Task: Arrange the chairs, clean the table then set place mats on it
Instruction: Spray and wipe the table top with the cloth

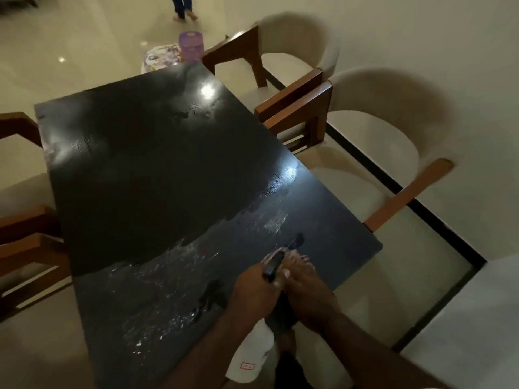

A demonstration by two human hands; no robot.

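A black table (146, 169) fills the middle of the view, and its near half is wet with spray droplets and streaks. Over the near right corner I hold a white spray bottle (252, 355) with a black trigger head. My left hand (252, 290) grips the black nozzle end. My right hand (306, 290) wraps the head from the right, fingers over the top. Two cream chairs with wooden arms, one far (295, 60) and one near (373, 141), stand along the table's right side. Wooden chair arms (25, 248) show at the left edge.
Beyond the far end of the table lie a patterned flat item (161, 58), perhaps place mats, and a purple container (191, 49) on the shiny floor. A person's legs (182, 7) stand at the top. A black floor strip (438, 220) runs along the right.
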